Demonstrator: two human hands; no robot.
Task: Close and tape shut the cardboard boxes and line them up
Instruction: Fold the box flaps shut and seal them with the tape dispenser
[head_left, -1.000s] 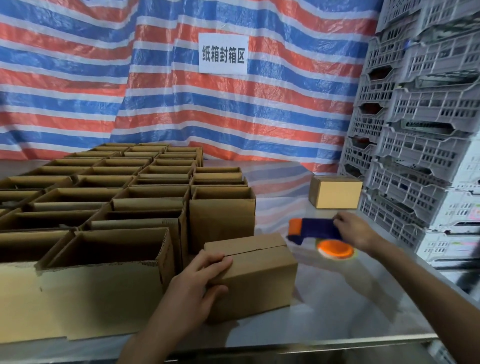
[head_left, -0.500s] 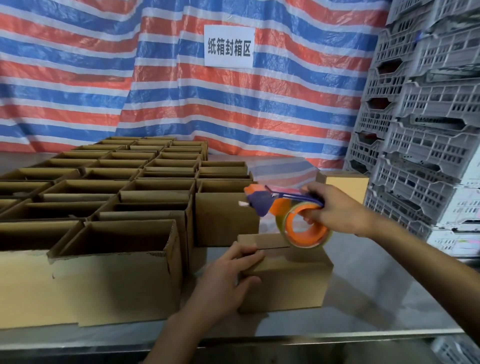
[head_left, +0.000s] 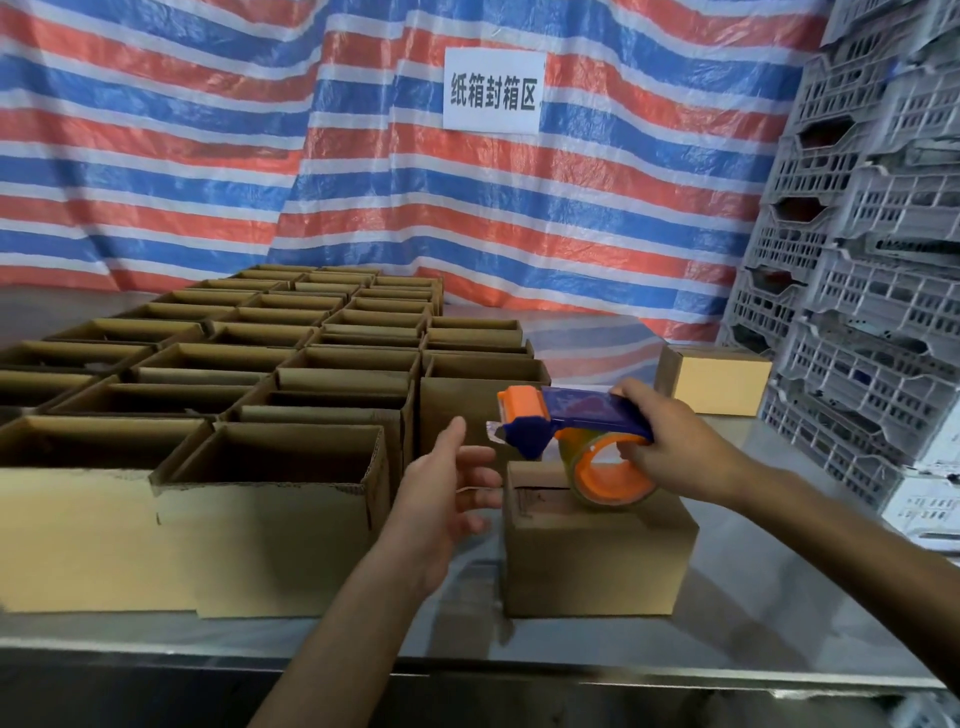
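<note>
A small closed cardboard box (head_left: 597, 556) stands on the steel table near its front edge. My right hand (head_left: 670, 441) grips a blue and orange tape dispenser (head_left: 571, 436), whose orange roll rests on the box's top. My left hand (head_left: 441, 493) hovers just left of the box with fingers spread, not touching it. A short tab of tape sticks out at the dispenser's front end. A block of several open cardboard boxes (head_left: 270, 467) fills the table's left side.
Another closed box (head_left: 714, 379) sits at the back right of the steel table (head_left: 779, 597). Stacked grey plastic crates (head_left: 872, 270) rise along the right. A striped tarp with a white sign (head_left: 493, 91) hangs behind.
My left hand has let go of the box's left corner and opened. My right hand has brought the dispenser down until the roll sits on the box top.
</note>
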